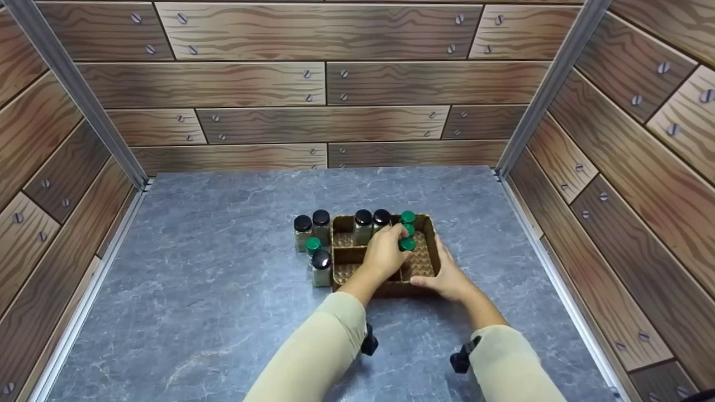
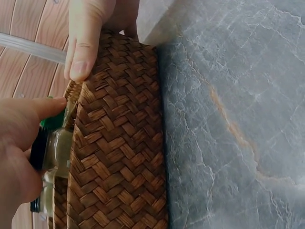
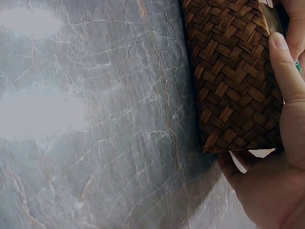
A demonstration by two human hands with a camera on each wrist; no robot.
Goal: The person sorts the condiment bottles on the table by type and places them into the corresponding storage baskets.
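Observation:
A brown woven basket (image 1: 385, 289) with compartments sits on the table. My left hand (image 1: 384, 254) reaches over it, its fingers pinching a green-lidded spice jar (image 1: 407, 244) in the right compartment. Two other green lids (image 1: 408, 216) stand in line behind that one. In the back left compartment are two black-lidded glass jars (image 1: 363, 226), one partly behind the left hand. My right hand (image 1: 451, 279) grips the basket's near right corner. The right wrist view shows its thumb (image 3: 285, 62) on the rim and its fingers (image 3: 231, 169) against the side wall.
Left of the basket, close to its wall, stand several jars: black-lidded ones (image 1: 303, 231) and one with a green lid (image 1: 313, 245). The grey marbled table (image 1: 223, 279) is bounded by wood-patterned walls (image 1: 240, 84) at the back and sides.

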